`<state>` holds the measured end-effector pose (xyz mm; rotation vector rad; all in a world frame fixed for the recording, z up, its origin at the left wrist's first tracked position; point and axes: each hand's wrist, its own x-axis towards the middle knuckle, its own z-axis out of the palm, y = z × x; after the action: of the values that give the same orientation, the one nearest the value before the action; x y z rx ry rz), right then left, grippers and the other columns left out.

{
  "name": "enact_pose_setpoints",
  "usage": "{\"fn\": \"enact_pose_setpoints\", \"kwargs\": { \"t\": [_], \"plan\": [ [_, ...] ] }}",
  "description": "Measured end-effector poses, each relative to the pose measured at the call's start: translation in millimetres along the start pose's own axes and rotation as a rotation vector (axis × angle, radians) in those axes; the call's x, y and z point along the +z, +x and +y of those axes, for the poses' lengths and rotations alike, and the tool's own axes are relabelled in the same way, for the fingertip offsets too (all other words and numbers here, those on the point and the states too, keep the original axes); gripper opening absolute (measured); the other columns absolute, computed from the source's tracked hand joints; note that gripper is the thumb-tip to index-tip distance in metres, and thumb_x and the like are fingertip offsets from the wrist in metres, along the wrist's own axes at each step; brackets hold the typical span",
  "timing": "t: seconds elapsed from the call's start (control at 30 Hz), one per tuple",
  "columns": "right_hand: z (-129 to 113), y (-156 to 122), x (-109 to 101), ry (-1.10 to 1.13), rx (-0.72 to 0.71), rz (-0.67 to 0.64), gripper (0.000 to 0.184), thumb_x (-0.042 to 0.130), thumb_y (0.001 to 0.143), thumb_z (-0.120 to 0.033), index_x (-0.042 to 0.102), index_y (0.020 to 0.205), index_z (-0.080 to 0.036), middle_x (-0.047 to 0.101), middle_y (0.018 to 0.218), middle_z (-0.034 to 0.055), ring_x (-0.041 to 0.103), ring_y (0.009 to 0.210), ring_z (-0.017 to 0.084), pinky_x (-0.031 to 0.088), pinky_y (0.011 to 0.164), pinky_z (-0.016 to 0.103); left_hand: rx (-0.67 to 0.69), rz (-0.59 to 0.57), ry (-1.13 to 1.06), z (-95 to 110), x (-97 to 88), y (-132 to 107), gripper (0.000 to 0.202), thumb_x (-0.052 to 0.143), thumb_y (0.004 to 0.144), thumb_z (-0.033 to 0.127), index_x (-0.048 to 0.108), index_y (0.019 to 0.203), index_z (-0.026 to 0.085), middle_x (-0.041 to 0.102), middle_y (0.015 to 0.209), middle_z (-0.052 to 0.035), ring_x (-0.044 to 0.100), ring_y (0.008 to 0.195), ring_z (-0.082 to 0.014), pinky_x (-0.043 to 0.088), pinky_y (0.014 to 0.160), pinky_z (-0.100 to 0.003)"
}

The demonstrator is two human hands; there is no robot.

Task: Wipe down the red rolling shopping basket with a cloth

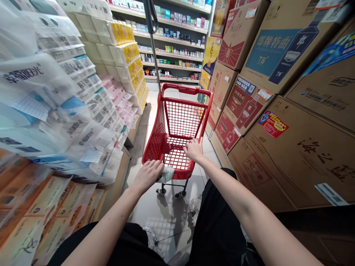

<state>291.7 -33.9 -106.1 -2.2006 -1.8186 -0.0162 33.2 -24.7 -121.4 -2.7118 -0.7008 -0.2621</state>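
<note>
Probably light, stiff, easy-rolling; red cart [178,135] on floor [138,142] ahead
Left hand [148,171]: fingers pressed together; right hand [194,149]: fingers curled; cannot tell if either pinches the rim [181,175]; best hold there

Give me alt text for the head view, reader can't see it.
Red shopping cart in a store, with a bare left hand at its near left corner beside a pale crumpled item and a bare right hand at its right side. Stacked wrapped packs line the left, cardboard boxes the right; stocked shelves stand beyond.
</note>
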Motion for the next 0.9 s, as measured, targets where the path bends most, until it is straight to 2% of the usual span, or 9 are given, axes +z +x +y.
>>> {"fn": "enact_pose_setpoints", "kwargs": {
  "t": [0.07, 0.13, 0.2, 0.3, 0.4, 0.47, 0.57, 0.73, 0.9],
  "plan": [
    [-6, -13, 4, -0.024, 0.017, -0.002, 0.032, 0.045, 0.091, -0.033, 0.073, 0.096, -0.017, 0.059, 0.128, 0.0138, 0.034, 0.132, 0.03, -0.002, 0.112, 0.061, -0.007, 0.003, 0.015, 15, 1.3, 11, 0.011, 0.045, 0.088, 0.013, 0.055, 0.088, 0.018, 0.055, 0.087, -0.0083, 0.051, 0.082, -0.0228, 0.039, 0.077, -0.037],
    [-3, -22, 7, -0.064, 0.039, 0.051, 0.031, 0.047, 0.089, -0.024, 0.068, 0.11, -0.016, 0.045, 0.144, 0.0146, 0.025, 0.139, 0.031, 0.003, 0.113, 0.06, -0.028, 0.006, 0.018, 27, 2.6, 21, 0.012, 0.045, 0.087, 0.012, 0.056, 0.089, 0.017, 0.056, 0.088, -0.0089, 0.051, 0.082, -0.0233, 0.039, 0.075, -0.037],
    [5, -25, 9, -0.084, 0.119, 0.09, 0.047, 0.045, 0.085, -0.012, 0.055, 0.131, -0.015, 0.027, 0.155, 0.0127, 0.018, 0.143, 0.031, 0.015, 0.114, 0.055, -0.045, 0.004, 0.004, 32, 3.8, 24, 0.014, 0.045, 0.087, 0.012, 0.057, 0.092, 0.017, 0.057, 0.089, -0.0091, 0.052, 0.082, -0.0235, 0.04, 0.075, -0.037],
    [18, -20, 12, -0.06, 0.247, 0.069, 0.072, 0.037, 0.082, 0.0, 0.026, 0.15, -0.017, 0.012, 0.16, 0.0109, 0.021, 0.143, 0.031, 0.037, 0.105, 0.045, -0.054, 0.019, -0.019, 23, 6.2, 17, 0.021, 0.043, 0.088, 0.012, 0.057, 0.103, 0.017, 0.059, 0.094, -0.0099, 0.054, 0.088, -0.0241, 0.041, 0.083, -0.039],
    [19, -12, 18, -0.04, 0.256, 0.067, 0.077, 0.033, 0.081, 0.003, 0.013, 0.153, -0.014, 0.009, 0.159, 0.0148, 0.029, 0.14, 0.029, 0.047, 0.096, 0.037, -0.035, 0.066, -0.033, 2, 8.1, 2, 0.03, 0.04, 0.089, 0.01, 0.056, 0.113, 0.017, 0.06, 0.107, -0.0106, 0.054, 0.105, -0.0241, 0.033, 0.104, -0.044],
    [14, -8, 21, -0.035, 0.242, 0.074, 0.078, 0.035, 0.08, 0.003, 0.012, 0.153, -0.012, 0.008, 0.159, 0.0177, 0.036, 0.136, 0.028, 0.05, 0.093, 0.034, -0.03, 0.083, -0.035, -9, 7.7, -5, 0.031, 0.039, 0.089, 0.009, 0.056, 0.113, 0.018, 0.061, 0.108, -0.0099, 0.054, 0.109, -0.0234, 0.025, 0.111, -0.047],
    [2, -6, 24, -0.038, 0.223, 0.085, 0.074, 0.036, 0.082, 0.002, 0.017, 0.152, -0.011, 0.008, 0.158, 0.0208, 0.047, 0.127, 0.025, 0.051, 0.09, 0.031, -0.029, 0.049, -0.013, -18, 5.1, -7, 0.025, 0.039, 0.09, 0.01, 0.059, 0.105, 0.016, 0.062, 0.095, -0.0091, 0.057, 0.099, -0.022, 0.027, 0.111, -0.045],
    [-9, -9, 24, -0.08, 0.23, 0.108, 0.066, 0.031, 0.085, 0.002, 0.026, 0.15, -0.011, 0.012, 0.157, 0.0223, 0.054, 0.118, 0.023, 0.052, 0.087, 0.031, 0.044, -0.069, 0.017, -14, 1.2, 1, 0.022, 0.042, 0.089, 0.011, 0.057, 0.105, 0.014, 0.059, 0.087, -0.0088, 0.057, 0.086, -0.0223, 0.042, 0.091, -0.039],
    [-6, -13, 20, -0.097, 0.227, 0.085, 0.066, 0.033, 0.084, 0.001, 0.026, 0.149, -0.011, 0.013, 0.157, 0.0229, 0.054, 0.117, 0.024, 0.052, 0.085, 0.031, 0.034, -0.118, -0.006, 3, -2.8, 10, 0.019, 0.044, 0.088, 0.01, 0.054, 0.104, 0.014, 0.059, 0.088, -0.0085, 0.057, 0.082, -0.0222, 0.042, 0.077, -0.035]
  ]
}}
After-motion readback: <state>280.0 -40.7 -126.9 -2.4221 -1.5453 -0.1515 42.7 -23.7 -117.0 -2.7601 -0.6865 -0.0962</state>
